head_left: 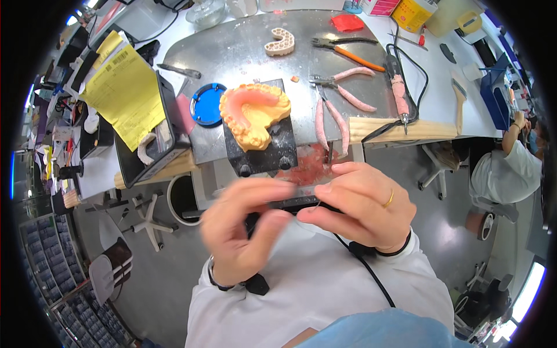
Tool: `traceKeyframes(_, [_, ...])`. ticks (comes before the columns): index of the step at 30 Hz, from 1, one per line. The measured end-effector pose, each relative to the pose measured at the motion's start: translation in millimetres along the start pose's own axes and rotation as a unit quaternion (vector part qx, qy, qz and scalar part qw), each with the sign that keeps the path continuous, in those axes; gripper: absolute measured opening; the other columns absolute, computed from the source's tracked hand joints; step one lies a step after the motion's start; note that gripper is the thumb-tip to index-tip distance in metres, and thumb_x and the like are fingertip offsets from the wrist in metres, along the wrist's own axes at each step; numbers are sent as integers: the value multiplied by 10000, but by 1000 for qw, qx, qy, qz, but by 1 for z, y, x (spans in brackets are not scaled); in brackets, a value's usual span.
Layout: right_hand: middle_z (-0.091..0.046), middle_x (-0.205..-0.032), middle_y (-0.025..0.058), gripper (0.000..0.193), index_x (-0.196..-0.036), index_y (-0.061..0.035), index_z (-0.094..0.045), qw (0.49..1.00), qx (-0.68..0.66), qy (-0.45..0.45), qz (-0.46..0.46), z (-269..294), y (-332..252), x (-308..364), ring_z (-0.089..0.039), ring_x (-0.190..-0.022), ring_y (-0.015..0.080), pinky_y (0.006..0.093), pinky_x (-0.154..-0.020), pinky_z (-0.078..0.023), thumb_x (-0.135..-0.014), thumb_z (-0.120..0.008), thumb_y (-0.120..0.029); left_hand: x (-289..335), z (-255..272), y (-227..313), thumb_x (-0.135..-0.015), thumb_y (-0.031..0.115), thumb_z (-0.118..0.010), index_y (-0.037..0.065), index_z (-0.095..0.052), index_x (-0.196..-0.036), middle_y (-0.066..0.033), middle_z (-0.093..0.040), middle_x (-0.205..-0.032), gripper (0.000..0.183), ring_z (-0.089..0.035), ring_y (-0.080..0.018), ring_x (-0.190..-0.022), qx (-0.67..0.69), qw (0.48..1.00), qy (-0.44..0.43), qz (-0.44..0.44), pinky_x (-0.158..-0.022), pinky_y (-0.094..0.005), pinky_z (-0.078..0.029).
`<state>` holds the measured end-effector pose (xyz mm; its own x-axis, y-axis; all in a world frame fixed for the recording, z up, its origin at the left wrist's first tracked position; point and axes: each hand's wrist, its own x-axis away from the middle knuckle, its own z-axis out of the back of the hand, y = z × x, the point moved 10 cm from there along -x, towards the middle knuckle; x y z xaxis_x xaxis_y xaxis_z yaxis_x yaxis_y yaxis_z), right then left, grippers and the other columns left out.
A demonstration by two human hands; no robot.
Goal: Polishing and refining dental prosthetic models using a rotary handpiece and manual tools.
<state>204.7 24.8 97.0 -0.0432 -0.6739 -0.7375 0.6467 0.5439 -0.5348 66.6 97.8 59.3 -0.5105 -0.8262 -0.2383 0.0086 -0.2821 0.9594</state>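
Observation:
Both hands are raised in front of my chest, past the bench's near edge. My left hand (246, 226) is blurred by motion, its thumb and fingers apart with nothing seen between them. Facing it, my right hand (365, 209), with a ring on one finger, pinches a short thin wire (317, 205) between thumb and fingertips; most of it is hidden. Just beyond the hands, a yellow dental cast (255, 136) with pink wax along its arch rests on a black block (278, 156). Pink-handled pliers (332, 124) and a second pink-handled pair (348, 87) lie to the right.
Farther back are orange-and-black cutters (351, 55) and a small pale horseshoe-shaped cast (281, 42). A blue round lid (208, 105) and a black tray with yellow paper (125, 93) stand left. A corded pink-handled tool (399, 95) lies right. Another person (507, 168) sits far right.

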Motion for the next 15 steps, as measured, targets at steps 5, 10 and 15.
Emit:
traceKeyframes(5, [-613, -802, 45, 302, -908, 9, -679, 995, 60, -3, 74, -14, -3, 7, -618, -681, 185, 345, -695, -554, -663, -799, -119, -1, -22, -33, -877, -36, -564, -87, -644, -960, -152, -652, -972, 126, -625, -170, -858, 204, 977, -52, 36, -723, -251, -504])
traceKeyframes(10, [-625, -800, 36, 323, -904, -9, -685, 996, 38, -15, 79, -25, -4, 13, -621, -680, 179, 339, -699, -554, -663, -805, -187, 5, -22, -45, -901, -3, -561, -88, -635, -925, -132, -648, -908, 116, -613, -142, -840, 270, 956, -49, 107, -750, -248, -492])
traceKeyframes(15, [-621, -678, 19, 316, -900, -67, -696, 997, 45, -37, -52, -23, 19, 5, -609, -618, 185, 268, -594, -509, -680, -801, -268, 11, -18, -62, -941, 152, -556, -33, -606, -891, -63, -631, -841, 198, -583, -93, -764, 301, 939, -49, 156, -667, -218, -469])
